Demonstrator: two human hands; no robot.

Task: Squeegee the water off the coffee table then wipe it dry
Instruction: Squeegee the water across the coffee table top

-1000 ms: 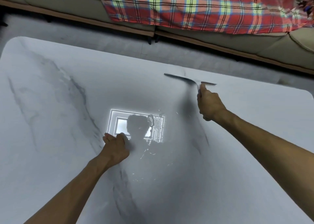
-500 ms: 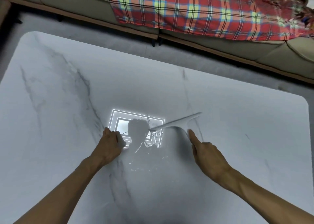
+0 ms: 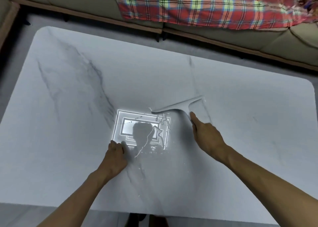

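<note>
A white marble coffee table (image 3: 68, 116) with grey veins fills the view. My right hand (image 3: 205, 135) grips the handle of a grey squeegee (image 3: 179, 107), whose blade lies slanted on the tabletop just right of centre. Water streaks and droplets (image 3: 151, 140) glint in the bright ceiling-light reflection left of and below the blade. My left hand (image 3: 115, 158) rests on the table at the reflection's lower left corner, fingers curled; whether it holds anything I cannot tell.
A beige sofa (image 3: 223, 37) runs along the far side, draped with a red plaid blanket (image 3: 197, 4). A strip of grey floor (image 3: 96, 28) separates it from the table. The table's near edge (image 3: 189, 217) is close to my body.
My right hand has pulled the squeegee from the far edge toward me, into the middle of the table, the blade turning slantwise. My left hand stayed planted by the reflection.
</note>
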